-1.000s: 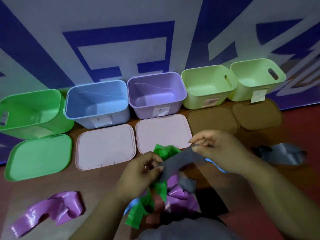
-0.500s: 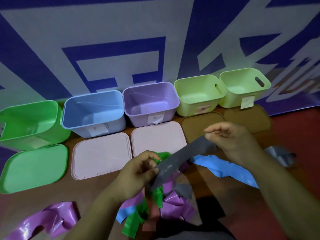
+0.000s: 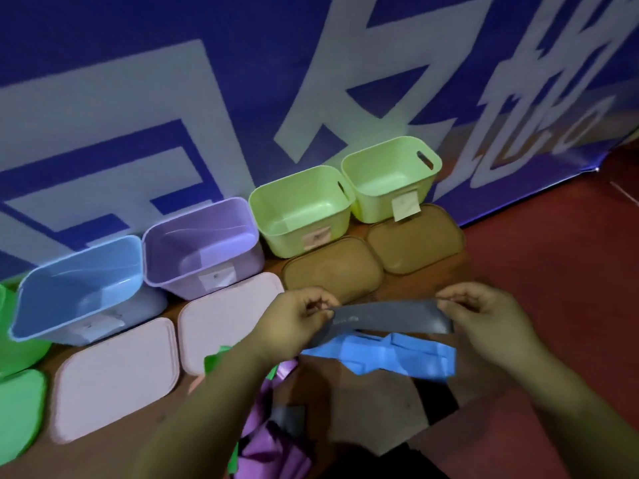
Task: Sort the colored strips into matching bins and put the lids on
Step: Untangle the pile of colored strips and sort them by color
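Nearest, bottom centre: heap of purple strips (image 3: 276,447) on the brown surface (image 3: 373,409), with a small grey piece (image 3: 287,414) on top. A green strip (image 3: 215,361) pokes out at the heap's left, beside the left forearm. Dark patch (image 3: 437,399) on the surface right of the heap. Just beyond, a crumpled blue strip (image 3: 390,357) lies under the hands. Left hand (image 3: 297,323) and right hand (image 3: 491,326) each pinch one end of a grey strip (image 3: 390,318) with thumb and curled fingers. The strip is stretched flat between them, held above the blue one and near the lids, not in any bin. Red area (image 3: 570,288) runs along the right of the brown surface; floor or mat, cannot tell. Next row out, lids lying flat: green lid (image 3: 17,409) cut by the left edge, pink lid (image 3: 114,378), second pink lid (image 3: 224,319), brown lid (image 3: 333,267), second brown lid (image 3: 415,236). Behind them, the open bins, side by side: green bin (image 3: 14,340) mostly out of frame, blue bin (image 3: 79,285), purple bin (image 3: 200,243), light green bin (image 3: 301,216), second light green bin (image 3: 390,174) with a handle slot. Paper labels on the fronts, text unreadable. Farthest: a blue banner (image 3: 207,98) with big white shapes covers the wall, its lower edge meeting the red area at right. Light is dim, edges blurred.
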`<action>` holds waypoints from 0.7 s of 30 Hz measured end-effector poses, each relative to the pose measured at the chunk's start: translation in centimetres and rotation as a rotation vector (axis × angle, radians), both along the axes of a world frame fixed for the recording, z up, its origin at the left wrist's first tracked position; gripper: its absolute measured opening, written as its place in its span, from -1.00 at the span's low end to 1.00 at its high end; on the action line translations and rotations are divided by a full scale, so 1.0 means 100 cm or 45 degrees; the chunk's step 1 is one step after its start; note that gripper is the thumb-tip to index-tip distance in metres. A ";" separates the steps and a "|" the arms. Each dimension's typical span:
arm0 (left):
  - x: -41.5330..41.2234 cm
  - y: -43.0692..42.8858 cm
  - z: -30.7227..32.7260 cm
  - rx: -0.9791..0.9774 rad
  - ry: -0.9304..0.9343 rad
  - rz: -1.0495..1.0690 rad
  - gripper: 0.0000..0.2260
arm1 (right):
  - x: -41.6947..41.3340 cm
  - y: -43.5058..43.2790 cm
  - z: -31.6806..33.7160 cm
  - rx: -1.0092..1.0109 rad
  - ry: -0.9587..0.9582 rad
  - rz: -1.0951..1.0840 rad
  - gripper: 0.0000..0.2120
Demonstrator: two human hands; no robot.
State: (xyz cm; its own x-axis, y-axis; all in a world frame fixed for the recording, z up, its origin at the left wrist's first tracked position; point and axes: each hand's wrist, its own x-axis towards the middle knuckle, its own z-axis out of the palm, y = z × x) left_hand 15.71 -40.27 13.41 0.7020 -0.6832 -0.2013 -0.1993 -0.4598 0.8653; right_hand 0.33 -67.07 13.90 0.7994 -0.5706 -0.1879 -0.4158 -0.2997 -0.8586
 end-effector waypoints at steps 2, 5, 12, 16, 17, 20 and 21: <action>0.002 -0.048 -0.007 0.054 -0.048 -0.087 -0.81 | -0.020 -0.034 -0.014 -0.022 0.049 -0.075 -0.84; 0.000 -0.120 -0.019 0.117 -0.090 -0.197 -0.82 | -0.045 -0.072 -0.035 -0.043 0.078 -0.177 -0.81; -0.011 -0.249 -0.049 0.183 -0.011 -0.359 -0.83 | -0.079 -0.120 -0.081 0.056 0.303 -0.337 -0.79; -0.009 -0.279 -0.067 0.330 -0.016 -0.540 -0.81 | -0.081 -0.135 -0.098 -0.005 0.497 -0.237 -0.80; -0.008 -0.280 -0.070 0.375 -0.030 -0.580 -0.78 | -0.080 -0.137 -0.100 -0.042 0.549 -0.187 -0.81; -0.002 -0.273 -0.073 0.485 -0.174 -0.630 -0.64 | -0.080 -0.141 -0.102 -0.198 0.556 -0.073 -0.70; -0.002 -0.265 -0.072 0.494 -0.190 -0.616 -0.61 | -0.079 -0.141 -0.103 -0.251 0.526 -0.070 -0.68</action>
